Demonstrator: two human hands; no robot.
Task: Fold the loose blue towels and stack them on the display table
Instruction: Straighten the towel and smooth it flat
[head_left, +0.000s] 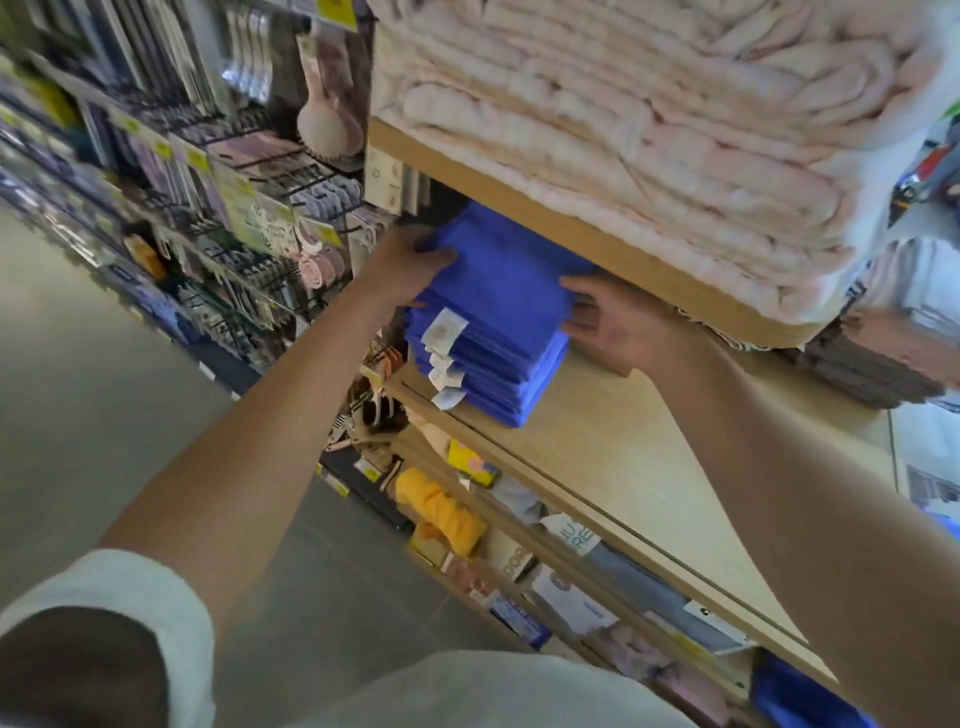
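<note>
A stack of folded blue towels (493, 322) with white labels on its near side sits on the light wooden display table (639, 467), tucked under an upper shelf. My left hand (410, 265) grips the top towel at the stack's left side, thumb on top. My right hand (608, 322) holds the stack's right side, thumb on top and fingers curled round the edge. More blue fabric (795, 691) shows at the bottom right, below the table edge.
The upper wooden shelf (519, 202) carries folded pale pink towels (649, 130) just above the blue stack. Brown folded towels (872, 374) lie at the right. Wire racks of hanging goods (208, 171) fill the left. Lower shelves hold packaged items and a yellow cloth (441, 514).
</note>
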